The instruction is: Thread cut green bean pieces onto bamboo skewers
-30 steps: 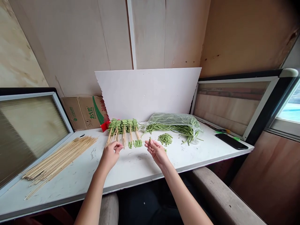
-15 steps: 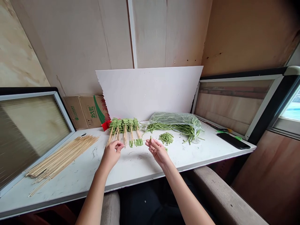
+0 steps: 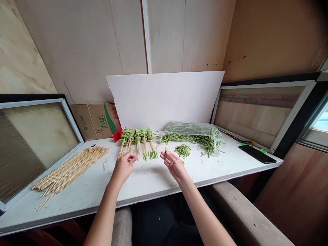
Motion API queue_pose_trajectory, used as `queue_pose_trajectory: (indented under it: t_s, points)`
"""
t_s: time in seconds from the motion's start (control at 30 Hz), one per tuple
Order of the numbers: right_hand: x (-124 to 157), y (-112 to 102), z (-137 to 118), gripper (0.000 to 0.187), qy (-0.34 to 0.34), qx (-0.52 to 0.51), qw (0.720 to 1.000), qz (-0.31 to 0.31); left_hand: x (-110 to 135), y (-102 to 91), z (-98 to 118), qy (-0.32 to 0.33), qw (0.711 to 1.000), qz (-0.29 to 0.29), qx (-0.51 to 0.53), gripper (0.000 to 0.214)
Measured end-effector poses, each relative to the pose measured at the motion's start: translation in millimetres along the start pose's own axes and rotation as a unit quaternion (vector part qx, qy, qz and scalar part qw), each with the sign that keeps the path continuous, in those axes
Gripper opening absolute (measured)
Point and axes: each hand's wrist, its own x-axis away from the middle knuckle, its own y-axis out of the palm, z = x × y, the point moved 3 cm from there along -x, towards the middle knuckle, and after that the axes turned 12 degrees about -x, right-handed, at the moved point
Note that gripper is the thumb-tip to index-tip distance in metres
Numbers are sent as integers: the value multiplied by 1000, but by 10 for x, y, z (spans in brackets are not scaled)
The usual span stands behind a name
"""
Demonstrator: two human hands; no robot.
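Pinched at its left end by my left hand (image 3: 125, 165) is a thin bamboo skewer with several short green bean pieces (image 3: 153, 155) threaded on it, held above the table. A small gap separates the leftmost pieces from the others. To the right of these pieces, my right hand (image 3: 174, 164) pinches a single green bean piece (image 3: 165, 150) between thumb and fingertips, its other fingers loosely curled. Beyond my hands stand stacked skewers of green beans (image 3: 137, 136), their bare sticks pointing toward me. A pile of cut green bean pieces (image 3: 182, 150) lies behind my right hand.
Loose bamboo skewers (image 3: 73, 171) are spread on the white table (image 3: 143, 184) at left. A clear plastic bag (image 3: 191, 128) of long green beans sits at the back right. A black phone (image 3: 257, 154) lies near the right end. Behind are a cardboard box (image 3: 96, 121) and a white board (image 3: 166, 100).
The view has shifted slightly, so everything sits a little further right. Both hands keep their grips, and the threaded bean pieces look much the same.
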Motion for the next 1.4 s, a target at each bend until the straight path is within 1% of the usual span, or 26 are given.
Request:
queue_pose_trajectory:
  t_s: [0.3, 0.57, 0.67, 1.0, 1.27, 1.4]
  points:
    - [-16, -25, 23, 33, 7, -9, 1000, -8, 1, -6, 14, -1, 1000, -2, -5, 16]
    - [-15, -30, 12, 37, 6, -8, 1000, -3, -8, -5, 22, -4, 1000, -1, 1, 15]
    - [-21, -36, 14, 39, 4, -5, 1000, -2, -2, -8, 31, -4, 1000, -2, 2, 15]
    - [-14, -60, 12, 34, 5, 23, 1000, 5, 1, -14, 18, -1, 1000, -8, -6, 15]
    - [14, 9, 34, 37, -18, 52, 998, 25, 12, -79, 19, -5, 1000, 12, -12, 13]
    - [19, 14, 31, 37, -47, 72, 995, 50, 11, -105, 19, 4, 999, 26, -24, 14]
